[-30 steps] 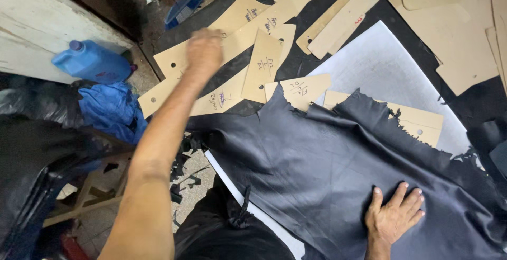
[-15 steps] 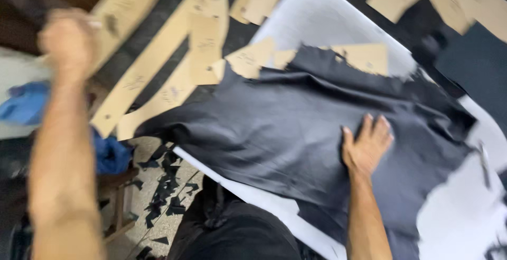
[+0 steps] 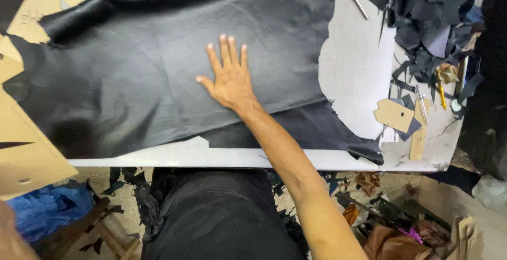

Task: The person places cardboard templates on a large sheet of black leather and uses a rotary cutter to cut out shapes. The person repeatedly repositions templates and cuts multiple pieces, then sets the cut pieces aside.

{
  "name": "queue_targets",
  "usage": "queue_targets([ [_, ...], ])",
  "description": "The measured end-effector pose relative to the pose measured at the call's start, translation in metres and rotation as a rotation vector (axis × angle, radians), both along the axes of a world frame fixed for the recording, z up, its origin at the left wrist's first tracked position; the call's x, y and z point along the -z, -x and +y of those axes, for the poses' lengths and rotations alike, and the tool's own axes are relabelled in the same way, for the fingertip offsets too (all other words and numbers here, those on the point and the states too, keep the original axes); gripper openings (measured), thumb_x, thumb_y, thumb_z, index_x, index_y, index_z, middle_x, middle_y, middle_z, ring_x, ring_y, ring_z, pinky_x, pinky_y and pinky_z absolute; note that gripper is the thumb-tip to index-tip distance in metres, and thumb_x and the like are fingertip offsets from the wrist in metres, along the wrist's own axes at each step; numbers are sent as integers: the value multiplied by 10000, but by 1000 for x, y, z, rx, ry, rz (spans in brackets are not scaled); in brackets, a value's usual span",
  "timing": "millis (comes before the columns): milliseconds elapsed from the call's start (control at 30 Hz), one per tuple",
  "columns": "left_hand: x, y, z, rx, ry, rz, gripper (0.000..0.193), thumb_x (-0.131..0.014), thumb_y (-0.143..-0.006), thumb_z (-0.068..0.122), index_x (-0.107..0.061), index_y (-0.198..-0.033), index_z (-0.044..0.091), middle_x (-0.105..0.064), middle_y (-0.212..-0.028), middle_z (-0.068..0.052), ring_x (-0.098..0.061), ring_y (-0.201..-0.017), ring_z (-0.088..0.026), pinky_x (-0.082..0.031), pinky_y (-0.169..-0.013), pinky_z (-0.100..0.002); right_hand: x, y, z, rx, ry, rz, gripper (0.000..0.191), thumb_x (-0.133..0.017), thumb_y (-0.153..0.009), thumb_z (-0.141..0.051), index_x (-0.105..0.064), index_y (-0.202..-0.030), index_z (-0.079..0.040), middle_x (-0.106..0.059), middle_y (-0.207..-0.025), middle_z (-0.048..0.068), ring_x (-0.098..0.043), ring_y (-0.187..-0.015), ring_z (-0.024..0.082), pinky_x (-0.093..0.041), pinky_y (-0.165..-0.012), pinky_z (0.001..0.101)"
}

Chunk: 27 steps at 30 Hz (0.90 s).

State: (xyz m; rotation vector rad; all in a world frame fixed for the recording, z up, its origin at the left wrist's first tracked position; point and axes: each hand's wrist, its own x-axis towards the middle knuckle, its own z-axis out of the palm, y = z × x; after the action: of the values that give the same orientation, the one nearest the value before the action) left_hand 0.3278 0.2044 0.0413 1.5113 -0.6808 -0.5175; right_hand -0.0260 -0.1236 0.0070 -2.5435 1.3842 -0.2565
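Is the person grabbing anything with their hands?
No grabbing. The right hand lies flat, fingers spread, pressing on the middle of the black leather sheet. The left hand is barely in view, so it cannot be told.

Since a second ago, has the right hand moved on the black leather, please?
Yes. The right hand now lies flat near the middle of the black leather; earlier it pressed closer to the hide's near edge, by the person. The camera swung too, so judge against the hide.
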Motion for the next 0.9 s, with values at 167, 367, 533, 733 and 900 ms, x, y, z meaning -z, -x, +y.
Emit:
queue_targets([
  [167,14,68,2,50,21,99,66,-589,-1148,11,-597,-1213,-1,-666,-1219,-111,-640,-1075,-160,-506,-1090,-302,11,134,41,-95,-81,10,840,-604,-934,-638,-388,-1572,-137,-213,-1664,275,-158,-1560,442,-122,-1242,627],
  [367,9,143,-15,61,-12,134,131,-606,-1089,-42,-620,-1218,-26,-704,-1161,-103,-661,-1021,-125,-525,-1040,-254,32,253,-19,156,-35,33,800,-621,-1027,-535,-369,-1602,-39,-197,-1657,312,-147,-1548,450,-106,-1237,621],
  [533,9,195,-44,201,-186,97,280,-607,-961,-73,-636,-1229,2,-695,-1088,-59,-641,-953,-101,-533,-912,-234,47,293,-26,216,-197,-918,563,-546,-1078,-187,-398,-1593,-15,-356,-1690,232,-305,-1603,336,-230,-1353,458],
  [733,4,256,-72,254,-149,426,249,-564,-919,-97,-634,-1130,13,-718,-1049,-67,-664,-949,-127,-533,-953,-281,34,332,69,531,-309,-1248,266,-578,-1057,10,-607,-1311,83,-673,-1323,189,-653,-1259,252,-523,-1137,362],
  [900,10,303,-114,184,-125,731,261,-484,-822,-1,-610,-1043,59,-685,-952,-35,-673,-951,-159,-547,-1001,-368,24,296,186,381,-731,-1200,246,-574,-1018,3,-696,-1230,28,-711,-1241,169,-691,-1111,221,-571,-1004,353],
])
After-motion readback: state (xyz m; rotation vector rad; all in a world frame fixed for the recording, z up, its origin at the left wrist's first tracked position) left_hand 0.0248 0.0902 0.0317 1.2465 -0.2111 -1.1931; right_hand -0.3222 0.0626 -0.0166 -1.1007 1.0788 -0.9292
